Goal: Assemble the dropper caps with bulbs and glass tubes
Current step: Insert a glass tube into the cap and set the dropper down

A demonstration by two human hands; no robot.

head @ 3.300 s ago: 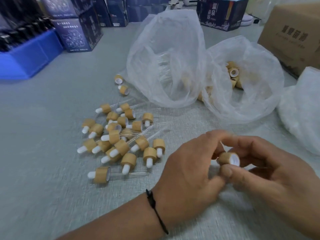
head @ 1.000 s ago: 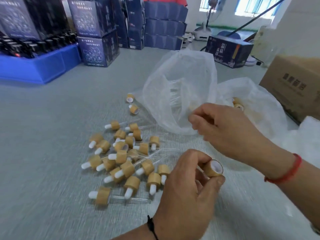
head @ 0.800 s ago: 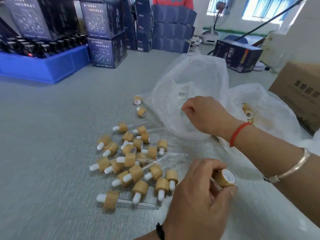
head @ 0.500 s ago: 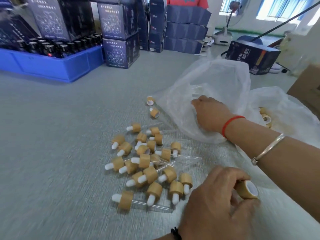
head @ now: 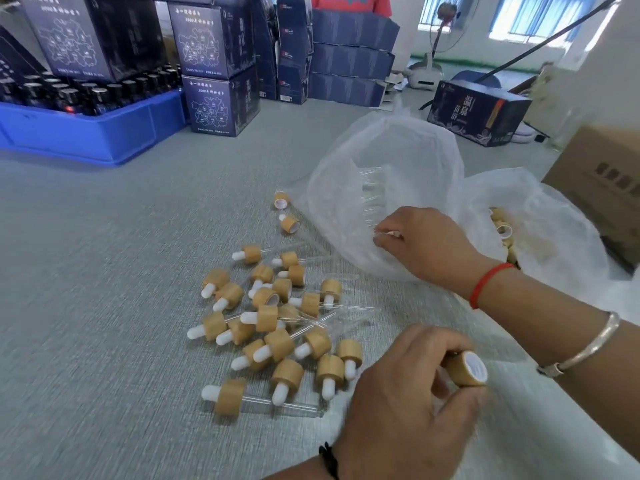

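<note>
1. Head view, the left hand point(head: 398, 407): it is low in the picture, with thumb and fingers curled around one bamboo-coloured cap point(head: 465, 368). The white inside of the cap faces toward the right and a little up. I cannot see whether a bulb is already in it, because the hand covers that end. The risk I see here is a slip: the cap is held only near the fingertips, so I think a small turn of the wrist could let it fall and roll.

2. Head view, the right hand point(head: 422, 244): it reaches into the mouth of the clear plastic bag point(head: 391, 161), where glass tubes point(head: 370, 188) lie. The fingers are bent at the edge of the bag and seem to pinch something thin and pale. Whether it is a tube or only the plastic film, I cannot tell. The tubes are thin glass, so pulling one out at an angle, or catching it in the film, could break it in my opinion.

3. Head view, the table point(head: 104, 271): a pile of finished droppers point(head: 273, 323) lies between the two hands and to their left, with tubes pointing in many directions. The right forearm passes just beside it. I judge that a careless return of this arm could sweep some droppers away or press on a tube.

4. Head view, a second bag with loose caps point(head: 502, 230) is behind the right wrist. I think it could also be pulled along by mistake.
</note>
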